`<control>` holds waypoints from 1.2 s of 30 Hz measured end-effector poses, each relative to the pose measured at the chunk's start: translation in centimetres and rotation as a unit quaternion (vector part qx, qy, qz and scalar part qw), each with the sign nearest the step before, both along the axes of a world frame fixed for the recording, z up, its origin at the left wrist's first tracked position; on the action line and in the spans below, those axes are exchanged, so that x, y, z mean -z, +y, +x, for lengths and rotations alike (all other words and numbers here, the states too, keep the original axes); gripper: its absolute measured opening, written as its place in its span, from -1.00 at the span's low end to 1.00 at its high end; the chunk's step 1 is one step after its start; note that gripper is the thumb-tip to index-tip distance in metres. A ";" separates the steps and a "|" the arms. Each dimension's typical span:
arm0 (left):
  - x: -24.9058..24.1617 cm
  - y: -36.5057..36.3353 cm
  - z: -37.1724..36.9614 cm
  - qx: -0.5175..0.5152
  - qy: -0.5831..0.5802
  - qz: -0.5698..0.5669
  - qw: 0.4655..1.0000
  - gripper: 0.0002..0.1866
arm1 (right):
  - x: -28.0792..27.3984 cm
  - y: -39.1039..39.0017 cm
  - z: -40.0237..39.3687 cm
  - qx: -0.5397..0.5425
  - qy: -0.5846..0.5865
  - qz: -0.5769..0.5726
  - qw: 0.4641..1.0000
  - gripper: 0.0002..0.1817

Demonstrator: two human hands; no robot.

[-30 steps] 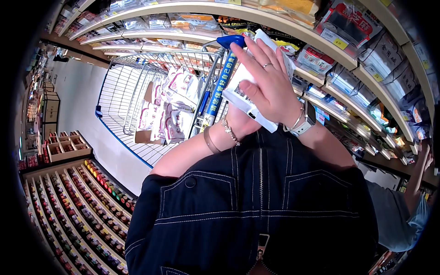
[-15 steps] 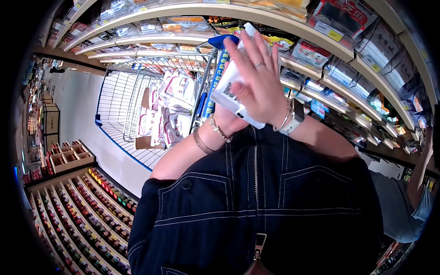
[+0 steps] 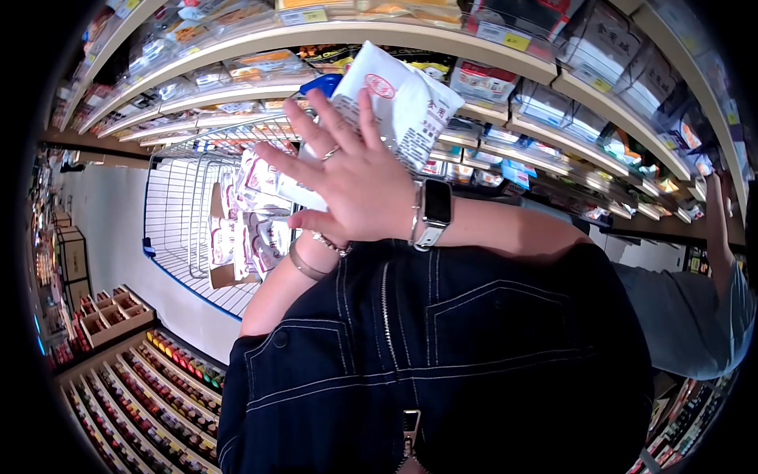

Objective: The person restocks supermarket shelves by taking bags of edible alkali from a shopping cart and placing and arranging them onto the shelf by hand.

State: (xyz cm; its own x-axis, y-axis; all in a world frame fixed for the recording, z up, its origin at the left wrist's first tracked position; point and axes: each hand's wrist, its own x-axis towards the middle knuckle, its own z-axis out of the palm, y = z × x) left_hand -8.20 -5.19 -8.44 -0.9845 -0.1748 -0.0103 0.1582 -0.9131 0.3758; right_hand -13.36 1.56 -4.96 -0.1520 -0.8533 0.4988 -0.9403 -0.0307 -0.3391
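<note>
A white plastic packet [image 3: 430, 107] with a red round emblem and printed Chinese characters is upright in front of me. My right hand [image 3: 355, 178], with a ring, lies across its near side, fingers spread wide and flat. My left hand [image 3: 318, 251] is mostly hidden behind the right one and the packet. Only its wrist with a beaded bracelet and bangle shows; it appears to hold the packet from below, though its fingers are out of sight. Past the hands, a shopping cart [image 3: 170, 209] carries several similar white packets [image 3: 260, 178] in a cardboard box [image 3: 225, 276].
Shelves [image 3: 489, 51] of bagged goods curve along the front and right. A rack [image 3: 146, 395] of small jars stands at lower left, beside a wooden divided display [image 3: 114, 316]. At right, another person's arm [image 3: 717, 221] reaches to the shelves.
The packet has turned so that its red emblem and more printed text show. My right hand has moved left, with fingers more spread. The view has shifted right.
</note>
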 end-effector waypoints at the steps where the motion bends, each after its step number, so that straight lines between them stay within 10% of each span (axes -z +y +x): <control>1: 0.0 -0.1 0.0 0.000 -0.001 -0.003 1.000 -0.41 | -0.1 0.1 0.1 -0.008 -0.001 -0.011 1.000 -0.30; 15: -0.3 -0.1 0.9 -0.027 -0.004 -0.073 0.997 -0.38 | -0.8 1.2 -0.5 0.012 -0.040 -0.075 0.996 -0.43; 21: -1.6 -0.5 3.0 -0.107 0.002 -0.235 0.966 -0.37 | -0.7 1.5 -1.2 0.077 -0.328 -0.235 0.912 -0.40; 25: -3.0 2.1 0.5 -0.147 -0.090 -0.436 0.883 -0.36 | 2.6 0.3 -1.3 0.019 -0.619 -0.253 0.743 -0.40; 28: -2.6 2.8 -0.2 -0.080 -0.102 -0.574 0.808 -0.36 | 5.5 1.4 -1.0 -0.114 -0.835 -0.253 0.476 -0.51; 32: -2.7 2.2 0.3 -0.104 -0.119 -0.699 0.697 -0.43 | 4.7 3.9 -0.3 -0.151 -0.921 -0.210 0.292 -0.49; 33: -3.1 2.3 -0.1 -0.146 -0.101 -0.748 0.640 -0.44 | 6.7 3.7 -0.4 -0.153 -0.846 -0.215 0.464 -0.48; 35: -3.4 2.4 -1.1 -0.217 -0.071 -0.796 0.560 -0.43 | 9.1 1.5 -1.2 -0.208 -0.780 -0.238 0.541 -0.47; 36: -3.2 2.3 -1.4 -0.240 -0.056 -0.802 0.545 -0.42 | 9.2 2.2 -1.6 -0.223 -0.820 -0.217 0.480 -0.46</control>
State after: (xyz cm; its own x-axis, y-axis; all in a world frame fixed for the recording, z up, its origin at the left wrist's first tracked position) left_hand -9.65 -2.86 -5.19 -0.8308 -0.2842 0.4785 0.1281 0.7390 0.6614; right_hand -15.01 3.81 -14.15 -0.4953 -0.8529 0.1650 0.7139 -0.5078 -0.4821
